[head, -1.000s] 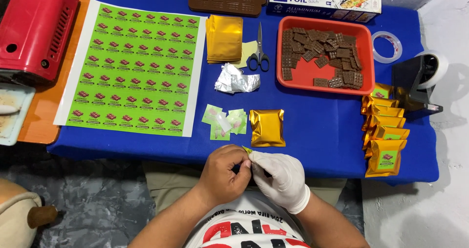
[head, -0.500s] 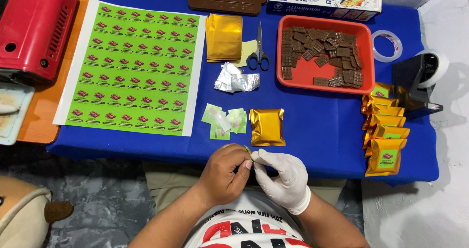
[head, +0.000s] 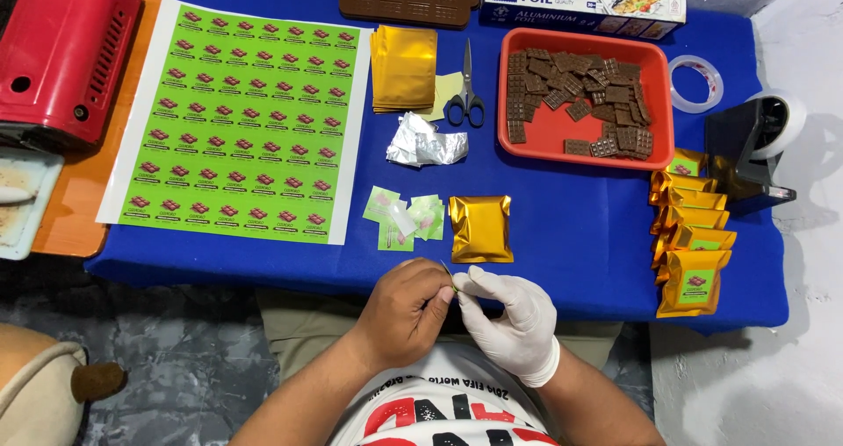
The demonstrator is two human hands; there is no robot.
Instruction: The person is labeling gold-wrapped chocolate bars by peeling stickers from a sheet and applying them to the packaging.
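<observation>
- Your hands meet at the lower centre of the frame, just past the near edge of the blue table cover, over your lap.
- Your bare left hand has its fingers curled in, thumb and forefinger pinched on a small green sticker.
- Your gloved right hand faces it, fingertips closed on the same sticker from the other side; the two hands touch at the fingertips.
- Just above your hands lies a gold pouch, flat, with a few loose green stickers beside it on the left.
- Open blue cloth runs between the gold pouch and the row of filled pouches at the right edge of the cover.
- The green sticker sheet fills the left part of the table; its lower edge lies close to the near table edge.
- The red tray of chocolate pieces sits in the upper right, scissors just left of it.
</observation>
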